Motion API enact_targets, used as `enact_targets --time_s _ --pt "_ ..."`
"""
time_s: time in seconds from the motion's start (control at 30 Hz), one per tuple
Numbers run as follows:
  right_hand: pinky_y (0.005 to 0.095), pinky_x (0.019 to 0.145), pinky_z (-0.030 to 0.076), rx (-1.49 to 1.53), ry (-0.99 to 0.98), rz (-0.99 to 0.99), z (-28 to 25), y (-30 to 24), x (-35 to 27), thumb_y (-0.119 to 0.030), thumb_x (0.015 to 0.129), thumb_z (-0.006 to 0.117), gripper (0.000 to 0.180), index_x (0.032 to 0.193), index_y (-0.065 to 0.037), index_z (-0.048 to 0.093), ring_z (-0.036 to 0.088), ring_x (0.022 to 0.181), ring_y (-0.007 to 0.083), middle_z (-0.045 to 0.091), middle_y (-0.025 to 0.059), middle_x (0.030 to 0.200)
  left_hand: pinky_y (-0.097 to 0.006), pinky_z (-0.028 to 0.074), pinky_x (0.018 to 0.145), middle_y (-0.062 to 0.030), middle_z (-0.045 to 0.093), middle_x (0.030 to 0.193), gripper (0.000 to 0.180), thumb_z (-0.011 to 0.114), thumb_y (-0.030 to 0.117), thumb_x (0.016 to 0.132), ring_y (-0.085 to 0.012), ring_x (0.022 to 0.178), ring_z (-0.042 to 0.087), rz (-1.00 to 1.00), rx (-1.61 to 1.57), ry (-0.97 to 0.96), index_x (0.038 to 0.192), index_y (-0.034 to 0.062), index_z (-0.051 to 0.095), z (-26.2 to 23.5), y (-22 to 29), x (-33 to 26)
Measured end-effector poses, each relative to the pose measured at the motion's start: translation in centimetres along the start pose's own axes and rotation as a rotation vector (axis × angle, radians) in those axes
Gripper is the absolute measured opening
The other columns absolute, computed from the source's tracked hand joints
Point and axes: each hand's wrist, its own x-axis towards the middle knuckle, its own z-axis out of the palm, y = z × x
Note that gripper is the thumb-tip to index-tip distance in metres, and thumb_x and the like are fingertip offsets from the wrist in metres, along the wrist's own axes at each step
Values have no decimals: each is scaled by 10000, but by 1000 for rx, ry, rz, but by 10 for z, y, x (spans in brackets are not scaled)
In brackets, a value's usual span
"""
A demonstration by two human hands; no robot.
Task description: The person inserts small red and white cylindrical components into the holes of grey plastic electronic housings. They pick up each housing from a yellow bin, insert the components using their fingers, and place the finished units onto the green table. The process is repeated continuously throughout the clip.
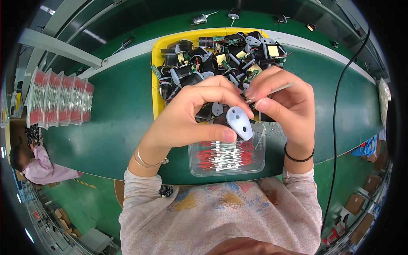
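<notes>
My left hand [193, 112] grips a small black part with a light grey oval cap [239, 122] that has two holes, thumb under it and fingers over it. My right hand [285, 104] pinches a thin white wire [278, 88] between thumb and forefinger, right beside the cap. Both hands hover over the near edge of a yellow tray [156, 76] heaped with several similar black parts and small circuit boards. Below the hands lies a clear plastic box [259, 163] of red-and-white wire pieces.
Everything rests on a green conveyor belt [119, 114] with a white stripe along its far edge. Clear packs of red parts [59, 102] stand at the left. A black cable [335, 127] runs down the right side. Another person in pink [40, 165] sits at the far left.
</notes>
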Motion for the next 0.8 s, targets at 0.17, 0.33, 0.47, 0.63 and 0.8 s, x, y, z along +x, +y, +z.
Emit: enact_targets --time_s 0.17,0.33,0.47,0.63,0.8 --pt "256 680 484 -44 112 -86 -6 -5 -2 87 700 623 157 854 66 602 592 755 165 616 129 821 -339 312 915 -97 537 946 412 767 224 586 -235 992 465 13 21 -4 888 -23 634 -1 1 0" --pt "251 678 495 -261 310 -177 -11 -14 -3 89 704 624 160 859 81 586 610 751 177 626 147 824 -352 331 922 -116 541 967 369 749 164 617 -251 1034 469 36 92 20 905 -30 623 0 -1 1" --pt "285 601 511 -262 486 -369 -9 -21 -10 88 692 638 166 843 74 570 615 725 224 616 146 805 -354 414 890 -171 560 1020 353 703 27 651 -273 1020 533 96 118 166 965 -42 557 7 -4 1" --pt "323 537 494 -713 214 -568 2 -31 -20 -128 743 680 246 861 12 516 569 662 249 578 135 744 -361 465 861 -241 574 1032 402 673 -82 641 -293 972 584 304 308 270 987 -36 474 16 -6 0" --pt "326 550 519 -805 116 -589 11 -37 -25 -110 710 706 263 858 7 523 582 640 249 587 128 756 -348 449 847 -112 652 937 322 705 15 679 -211 904 627 449 534 395 968 10 562 18 -8 1"
